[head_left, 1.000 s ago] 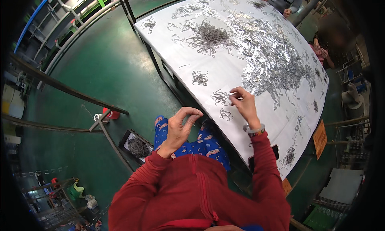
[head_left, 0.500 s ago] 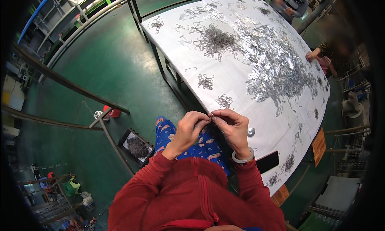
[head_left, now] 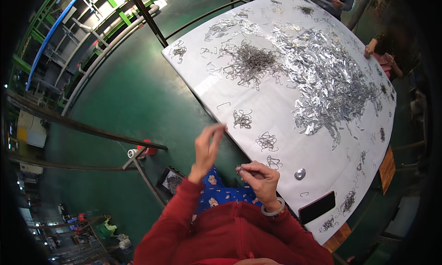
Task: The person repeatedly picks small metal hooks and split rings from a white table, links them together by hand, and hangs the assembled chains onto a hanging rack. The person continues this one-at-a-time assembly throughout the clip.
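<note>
Pinching a small dark piece (head_left: 239,169), the right hand (head_left: 262,178) sits apart from the blurred left hand (head_left: 206,150), whose grip I cannot tell. Bent wire hooks (head_left: 242,119) lie tangled on the white table (head_left: 271,101) just right of the left fingertips, long axes mixed, nearer that hand.

1. The counter (head_left: 271,99) has a broad white top.
2. Flat silver pieces (head_left: 322,81) lie heaped over its middle.
3. A heap of dark wire hooks (head_left: 255,60) adjoins them, toward the left corner.
4. Small wire clusters (head_left: 266,141) and one loose hook (head_left: 223,105) lie along the near-left edge.
5. A round metal disc (head_left: 300,174) and a dark phone (head_left: 317,207) lie toward the near corner.
6. Wire tangles (head_left: 348,202) lie by the near-right edge.
</note>
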`<control>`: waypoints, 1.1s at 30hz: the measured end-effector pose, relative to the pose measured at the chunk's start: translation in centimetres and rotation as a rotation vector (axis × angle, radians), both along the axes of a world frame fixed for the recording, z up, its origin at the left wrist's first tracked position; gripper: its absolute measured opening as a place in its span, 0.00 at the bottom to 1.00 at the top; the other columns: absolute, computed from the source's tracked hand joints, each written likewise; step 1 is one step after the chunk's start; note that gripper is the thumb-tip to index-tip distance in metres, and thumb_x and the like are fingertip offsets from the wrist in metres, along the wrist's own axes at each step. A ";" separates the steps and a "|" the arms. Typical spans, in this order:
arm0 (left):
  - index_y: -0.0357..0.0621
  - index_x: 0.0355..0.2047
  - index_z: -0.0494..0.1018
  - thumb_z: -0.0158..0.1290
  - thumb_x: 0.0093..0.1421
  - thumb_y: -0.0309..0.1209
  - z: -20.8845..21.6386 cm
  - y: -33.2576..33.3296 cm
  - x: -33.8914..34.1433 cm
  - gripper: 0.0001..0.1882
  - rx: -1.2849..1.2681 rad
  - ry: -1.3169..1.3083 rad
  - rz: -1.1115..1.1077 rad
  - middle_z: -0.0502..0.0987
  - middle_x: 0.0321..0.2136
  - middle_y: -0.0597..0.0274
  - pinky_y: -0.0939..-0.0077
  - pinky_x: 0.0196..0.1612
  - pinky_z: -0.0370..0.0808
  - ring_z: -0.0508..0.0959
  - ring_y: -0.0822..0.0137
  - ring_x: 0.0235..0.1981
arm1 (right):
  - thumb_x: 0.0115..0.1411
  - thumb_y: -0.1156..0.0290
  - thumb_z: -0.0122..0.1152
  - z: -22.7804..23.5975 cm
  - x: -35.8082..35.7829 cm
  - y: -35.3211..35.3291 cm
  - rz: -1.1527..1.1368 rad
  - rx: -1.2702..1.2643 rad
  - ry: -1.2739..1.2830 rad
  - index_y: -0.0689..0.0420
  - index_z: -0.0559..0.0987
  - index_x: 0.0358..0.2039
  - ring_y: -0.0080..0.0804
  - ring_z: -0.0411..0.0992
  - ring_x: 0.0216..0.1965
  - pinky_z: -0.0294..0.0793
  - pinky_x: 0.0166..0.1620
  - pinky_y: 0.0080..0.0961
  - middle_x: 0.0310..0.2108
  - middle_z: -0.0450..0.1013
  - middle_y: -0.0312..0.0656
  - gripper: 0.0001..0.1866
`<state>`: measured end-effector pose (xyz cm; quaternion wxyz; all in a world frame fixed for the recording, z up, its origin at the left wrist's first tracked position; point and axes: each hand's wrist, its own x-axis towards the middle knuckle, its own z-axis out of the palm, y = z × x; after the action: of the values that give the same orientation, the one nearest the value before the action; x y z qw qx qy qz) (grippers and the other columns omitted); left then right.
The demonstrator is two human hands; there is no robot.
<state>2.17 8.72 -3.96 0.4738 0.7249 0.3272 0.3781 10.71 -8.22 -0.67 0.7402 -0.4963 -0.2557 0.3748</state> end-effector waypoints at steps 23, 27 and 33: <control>0.34 0.30 0.68 0.46 0.56 0.22 0.0 16.3 18.5 0.03 1.034 0.845 -0.306 0.76 0.29 0.47 0.56 0.36 0.77 0.78 0.47 0.35 | 0.52 0.86 0.63 -0.1 -1.0 -2.4 0.144 0.010 -0.137 0.63 0.82 0.34 0.21 0.74 0.28 0.73 0.33 0.16 0.27 0.76 0.40 0.09; 0.35 0.30 0.75 0.50 0.55 0.21 -0.1 17.2 15.8 0.04 0.919 0.784 -0.281 0.79 0.28 0.48 0.59 0.35 0.77 0.80 0.52 0.34 | 0.52 0.87 0.62 0.6 -1.7 -3.1 0.153 0.015 -0.211 0.64 0.82 0.34 0.21 0.74 0.29 0.73 0.34 0.16 0.28 0.77 0.41 0.09; 0.41 0.35 0.80 0.55 0.58 0.28 -1.6 16.1 10.5 0.07 0.082 0.382 -0.216 0.81 0.27 0.53 0.67 0.34 0.76 0.81 0.58 0.29 | 0.53 0.89 0.60 0.9 -2.2 -3.6 0.146 0.019 -0.230 0.67 0.81 0.35 0.22 0.74 0.30 0.74 0.35 0.15 0.30 0.77 0.43 0.09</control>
<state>12.70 24.78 -5.53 0.4112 0.8329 0.3156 0.1939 8.51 -11.80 0.27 0.6816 -0.5090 -0.3776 0.3658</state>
